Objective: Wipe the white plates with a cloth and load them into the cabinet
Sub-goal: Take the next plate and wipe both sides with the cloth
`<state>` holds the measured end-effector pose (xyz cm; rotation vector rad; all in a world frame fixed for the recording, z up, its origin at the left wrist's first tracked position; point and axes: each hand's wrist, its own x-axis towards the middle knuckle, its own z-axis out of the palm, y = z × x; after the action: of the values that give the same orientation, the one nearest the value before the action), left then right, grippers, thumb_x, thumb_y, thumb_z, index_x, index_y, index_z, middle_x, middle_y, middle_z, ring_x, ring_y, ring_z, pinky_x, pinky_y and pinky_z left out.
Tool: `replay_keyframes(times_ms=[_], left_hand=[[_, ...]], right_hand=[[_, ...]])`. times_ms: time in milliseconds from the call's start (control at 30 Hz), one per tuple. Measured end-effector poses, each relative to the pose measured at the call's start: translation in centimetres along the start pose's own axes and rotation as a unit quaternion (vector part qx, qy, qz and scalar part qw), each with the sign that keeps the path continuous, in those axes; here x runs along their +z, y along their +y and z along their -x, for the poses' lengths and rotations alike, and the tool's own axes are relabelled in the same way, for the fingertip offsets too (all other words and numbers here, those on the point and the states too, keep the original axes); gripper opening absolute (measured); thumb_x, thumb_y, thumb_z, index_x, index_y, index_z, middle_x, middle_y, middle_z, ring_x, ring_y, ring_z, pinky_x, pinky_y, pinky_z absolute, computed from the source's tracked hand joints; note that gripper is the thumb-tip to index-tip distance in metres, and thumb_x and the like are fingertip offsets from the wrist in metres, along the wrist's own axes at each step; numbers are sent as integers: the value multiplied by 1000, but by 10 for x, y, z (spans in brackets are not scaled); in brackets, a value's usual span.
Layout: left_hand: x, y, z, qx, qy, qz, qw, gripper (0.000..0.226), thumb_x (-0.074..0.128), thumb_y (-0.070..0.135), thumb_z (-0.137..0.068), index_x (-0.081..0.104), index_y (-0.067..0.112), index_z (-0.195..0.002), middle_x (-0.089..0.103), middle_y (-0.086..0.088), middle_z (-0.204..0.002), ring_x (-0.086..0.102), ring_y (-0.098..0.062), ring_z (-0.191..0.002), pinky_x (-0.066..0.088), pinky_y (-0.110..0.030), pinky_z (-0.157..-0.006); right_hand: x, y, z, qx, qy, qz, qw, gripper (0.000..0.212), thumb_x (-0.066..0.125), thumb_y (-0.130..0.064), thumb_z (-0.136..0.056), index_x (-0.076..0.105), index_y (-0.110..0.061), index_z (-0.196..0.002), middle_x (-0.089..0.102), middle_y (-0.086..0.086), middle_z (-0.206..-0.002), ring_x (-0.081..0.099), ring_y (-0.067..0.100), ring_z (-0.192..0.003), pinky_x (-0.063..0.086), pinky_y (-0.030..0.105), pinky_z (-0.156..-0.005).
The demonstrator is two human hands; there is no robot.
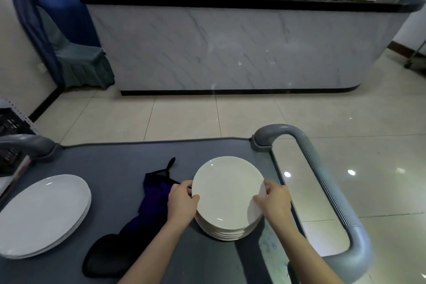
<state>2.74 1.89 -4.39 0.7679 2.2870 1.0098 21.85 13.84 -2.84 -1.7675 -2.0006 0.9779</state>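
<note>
The left grip (182, 203) and right grip (274, 200) pinch opposite rims of the top plate (228, 191) on the plate stack (228, 234) near the cart (115, 163)'s right edge, likely a sound hold for stiff, slick, breakable china.

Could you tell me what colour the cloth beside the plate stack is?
The cloth is dark purple; head view.

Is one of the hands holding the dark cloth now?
No, the left hand and right hand both grip the top plate, and the cloth lies on the cart.
</note>
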Motion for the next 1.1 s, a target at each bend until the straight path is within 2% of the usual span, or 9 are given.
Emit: replay_keyframes(times_ms=[100, 233, 400, 533, 667, 833, 933, 1000, 1100], left_hand=[[1, 0, -1, -16, 6, 10, 1000, 33, 64, 1, -82, 64, 21, -107, 58, -5, -100, 59, -16, -79, 49, -29, -75], [-1, -3, -1, -38, 13, 48, 998, 32, 64, -1, -80, 66, 20, -105, 65, -1, -90, 64, -18, -83, 54, -34, -79], [-15, -9, 2, -50, 28, 122, 991, 35, 67, 0, -80, 67, 24, -106, 68, 5, -92, 67, -9, -83, 51, -19, -69], [-33, -14, 7, -49, 46, 159, 985, 38, 70, 3, -79, 65, 30, -106, 68, 7, -92, 67, -6, -82, 49, -16, -67], [-51, -22, 13, -53, 59, 196, 977, 38, 72, 4, -77, 68, 31, -103, 69, 6, -90, 69, -6, -79, 53, -19, -68], [-78, -43, 17, -35, 50, 234, 970, 36, 74, 5, -79, 69, 33, -101, 70, -1, -94, 70, -15, -87, 59, -32, -80], [-98, -63, 19, -9, 30, 255, 966, 32, 71, 7, -85, 72, 27, -109, 73, -3, -96, 71, -14, -89, 59, -28, -76], [-111, -80, 20, 5, 33, 225, 974, 29, 68, 10, -90, 72, 31, -110, 74, 1, -94, 71, -11, -89, 57, -25, -76], [-128, -116, 22, 4, 78, 82, 994, 32, 70, 9, -87, 70, 33, -108, 71, 7, -96, 68, -4, -91, 53, -24, -85]], right_hand=[[0, 1, -2, 9, 6, -22, 1000, 45, 72, -4, -77, 64, -8, -121, 68, 14, -104, 61, 29, -98, 44, 27, -71], [-2, 4, -6, 23, 0, -72, 997, 50, 75, -6, -75, 62, -10, -123, 67, 0, -87, 60, 15, -75, 42, 19, -56], [4, -6, -12, 51, -26, -197, 979, 31, 75, -9, -78, 68, -8, -109, 69, 4, -89, 65, 24, -86, 53, 37, -78], [23, -22, -9, 36, -57, -275, 959, 36, 63, -20, -92, 49, -22, -125, 61, 9, -104, 60, 25, -92, 51, 40, -80], [45, -37, -4, 31, -65, -298, 952, 32, 45, -28, -101, 43, -33, -132, 54, 1, -120, 53, 25, -108, 46, 53, -100], [68, -57, 4, 12, -16, -302, 953, 26, 41, -26, -103, 55, -31, -124, 60, 0, -116, 55, 25, -102, 48, 46, -94], [81, -69, 7, 9, -9, -316, 949, 28, 44, -23, -102, 60, -28, -125, 61, -6, -116, 55, 21, -109, 45, 40, -99], [88, -77, 8, 4, -19, -318, 948, 29, 46, -22, -101, 62, -24, -125, 62, -5, -120, 55, 21, -113, 44, 43, -104], [99, -86, 10, -11, -32, -303, 952, 30, 48, -21, -100, 63, -18, -126, 64, 0, -127, 56, 23, -118, 42, 46, -107]])
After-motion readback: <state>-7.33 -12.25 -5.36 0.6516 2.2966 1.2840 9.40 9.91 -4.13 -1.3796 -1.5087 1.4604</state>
